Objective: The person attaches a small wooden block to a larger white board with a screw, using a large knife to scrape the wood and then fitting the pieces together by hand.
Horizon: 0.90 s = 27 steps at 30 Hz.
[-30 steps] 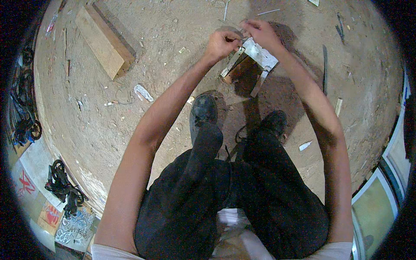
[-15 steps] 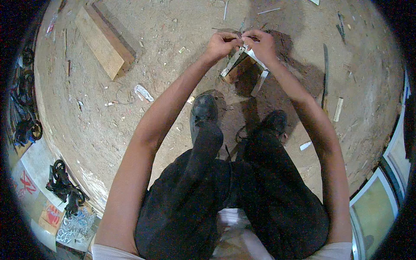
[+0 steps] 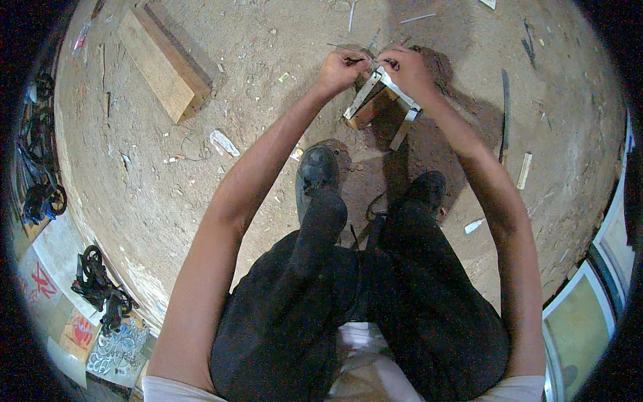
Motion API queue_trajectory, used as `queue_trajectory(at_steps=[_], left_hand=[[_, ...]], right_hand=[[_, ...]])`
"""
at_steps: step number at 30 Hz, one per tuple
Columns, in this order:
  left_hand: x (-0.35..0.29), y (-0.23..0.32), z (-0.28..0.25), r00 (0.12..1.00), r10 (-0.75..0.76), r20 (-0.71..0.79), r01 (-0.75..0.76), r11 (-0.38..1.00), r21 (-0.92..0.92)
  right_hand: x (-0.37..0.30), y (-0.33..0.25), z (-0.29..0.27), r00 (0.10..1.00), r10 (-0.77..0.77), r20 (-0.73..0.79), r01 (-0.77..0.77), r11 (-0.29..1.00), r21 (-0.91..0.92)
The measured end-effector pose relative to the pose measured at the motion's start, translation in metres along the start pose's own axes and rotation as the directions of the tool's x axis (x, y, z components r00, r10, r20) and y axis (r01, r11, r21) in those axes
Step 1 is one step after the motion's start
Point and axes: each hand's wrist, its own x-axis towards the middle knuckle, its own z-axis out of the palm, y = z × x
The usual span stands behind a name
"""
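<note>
Both hands meet over a small wooden frame (image 3: 364, 96) with pale strips that stands on the dirt floor ahead of my feet. My left hand (image 3: 340, 70) is closed in a pinch at the frame's far corner. Close beside it, my right hand (image 3: 407, 70) pinches too, its wrist over the white strip on the right side. Thin dark strands, like wire, stick out around the fingertips; what exactly each hand grips is too small to make out. Between the strips a brown wooden piece (image 3: 372, 114) shows, partly in shadow.
A thick wooden plank (image 3: 157, 67) lies at the far left. My black shoes (image 3: 318, 167) flank the near side of the frame. To the right lie a dark flat strip (image 3: 505, 107) and a pale wood piece (image 3: 524, 171). Small toy-like motorbikes (image 3: 100, 288) stand lower left.
My right hand has shifted slightly to the right and its fingers have turned a little. My left hand stays nearly in place. The whole view has shifted slightly.
</note>
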Motion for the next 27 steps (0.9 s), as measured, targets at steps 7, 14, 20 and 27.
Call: queue_trajectory(at_steps=[7, 14, 20, 27], left_hand=[[-0.005, 0.015, 0.004, 0.998, -0.053, -0.030, 0.054, 0.998, 0.033], [-0.003, 0.008, 0.002, 1.000, -0.018, -0.024, 0.019, 0.999, 0.032], [-0.009, 0.012, 0.000, 0.993, -0.113, -0.043, 0.111, 0.993, -0.040], [-0.007, 0.016, 0.007, 0.995, -0.057, -0.078, 0.060, 0.997, 0.040]], right_hand=[[0.001, -0.007, 0.007, 0.996, 0.085, 0.022, -0.085, 0.996, -0.031], [0.000, -0.012, 0.014, 0.965, 0.234, -0.118, -0.229, 0.972, 0.054], [-0.008, -0.050, -0.002, 0.935, -0.016, -0.354, -0.066, 0.974, -0.218], [-0.028, -0.052, 0.003, 0.978, 0.076, -0.192, -0.102, 0.987, -0.126]])
